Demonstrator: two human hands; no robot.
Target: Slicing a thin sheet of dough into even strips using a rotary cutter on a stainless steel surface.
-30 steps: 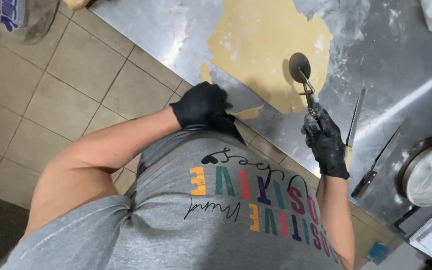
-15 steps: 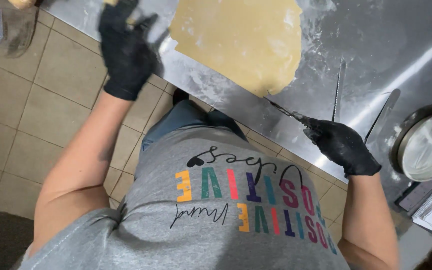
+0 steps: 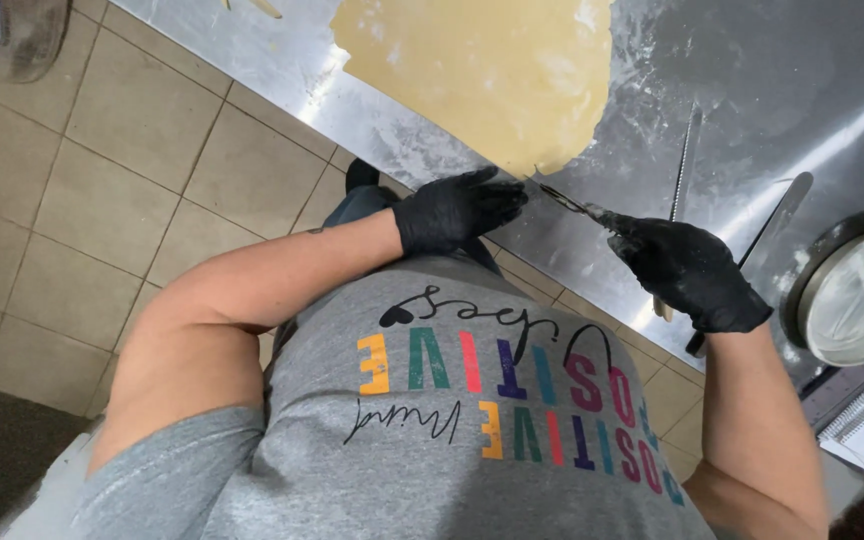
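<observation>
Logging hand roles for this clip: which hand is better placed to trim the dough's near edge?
Probably the right hand: it grips the thin metal cutting tool, whose tip is at the dough sheet edge. The left hand holds no tool, resting at the counter edge.

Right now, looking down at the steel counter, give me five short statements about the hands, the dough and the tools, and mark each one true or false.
1. Both hands wear black gloves. True: the left hand and the right hand are both gloved in black.
2. The right hand holds a thin metal tool pointing at the dough's edge. True.
3. The dough sheet is rolled into a ball. False: it lies flat on the steel counter.
4. The left hand rests on top of the dough. False: it sits at the counter's edge, just short of the dough.
5. A round metal pan sits at the right of the counter. True.
</observation>
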